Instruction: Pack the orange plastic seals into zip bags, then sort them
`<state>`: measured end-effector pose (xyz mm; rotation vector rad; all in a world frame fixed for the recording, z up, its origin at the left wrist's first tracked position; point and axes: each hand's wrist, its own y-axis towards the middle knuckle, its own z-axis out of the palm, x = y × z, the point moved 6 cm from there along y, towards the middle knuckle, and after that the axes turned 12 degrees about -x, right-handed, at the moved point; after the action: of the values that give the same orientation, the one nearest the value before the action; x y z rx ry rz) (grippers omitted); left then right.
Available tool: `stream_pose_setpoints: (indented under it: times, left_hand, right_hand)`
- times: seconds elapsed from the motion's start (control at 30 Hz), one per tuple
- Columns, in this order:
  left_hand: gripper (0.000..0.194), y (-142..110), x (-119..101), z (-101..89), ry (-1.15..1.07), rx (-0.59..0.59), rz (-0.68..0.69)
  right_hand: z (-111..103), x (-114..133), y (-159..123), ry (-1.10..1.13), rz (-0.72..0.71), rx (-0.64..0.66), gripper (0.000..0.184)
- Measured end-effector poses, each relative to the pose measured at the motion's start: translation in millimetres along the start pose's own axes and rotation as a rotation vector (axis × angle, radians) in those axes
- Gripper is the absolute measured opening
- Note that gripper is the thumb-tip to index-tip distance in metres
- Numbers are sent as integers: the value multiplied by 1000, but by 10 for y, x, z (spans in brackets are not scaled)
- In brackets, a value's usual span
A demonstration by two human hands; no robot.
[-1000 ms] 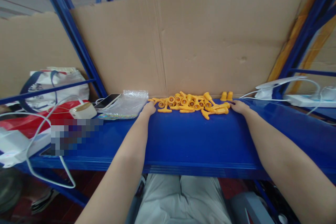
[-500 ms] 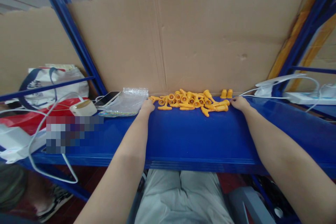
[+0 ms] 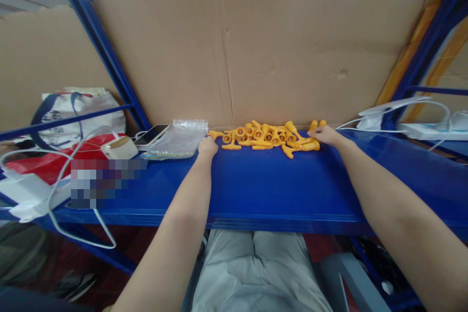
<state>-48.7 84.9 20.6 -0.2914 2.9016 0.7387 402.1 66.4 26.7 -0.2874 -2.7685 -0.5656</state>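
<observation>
Several yellow plastic pieces (image 3: 258,135) lie in a loose row along the foot of the cardboard, some with hollow cup-like ends facing me, others with slim curved arms. At the row's left end is my left hand (image 3: 208,146), its fingers curled closed beside a yellow piece (image 3: 216,134); what is inside them is hidden. My right hand (image 3: 324,134) reaches over the right end, thumb and fingers drawn together near a lying yellow piece (image 3: 311,146). Whether they grip anything is too small to see. Just behind that hand stand two short yellow cups (image 3: 322,123).
A clear plastic bag (image 3: 179,139) and a phone (image 3: 152,134) lie left of my left hand. Further left are a white charger (image 3: 119,149), cables and a tote bag (image 3: 84,117). A power strip (image 3: 426,131) sits at right. Cardboard (image 3: 292,53) walls off the blue shelf (image 3: 266,180).
My right hand has moved left and slightly up, over the right end of the yellow pieces. My left hand stays at the left end. The view has shifted slightly.
</observation>
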Motion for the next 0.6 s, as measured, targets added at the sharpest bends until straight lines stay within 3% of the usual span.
stream_pose_setpoints:
  times: [0.27, 0.6]
  left_hand:
    - [43, -51, -29, -71, -36, 0, -15]
    - [45, -76, -27, -93, -33, 1, -33]
  right_hand:
    - [107, 4, -12, -14, -32, 35, 48]
    - [33, -47, -8, 106, 110, -32, 35]
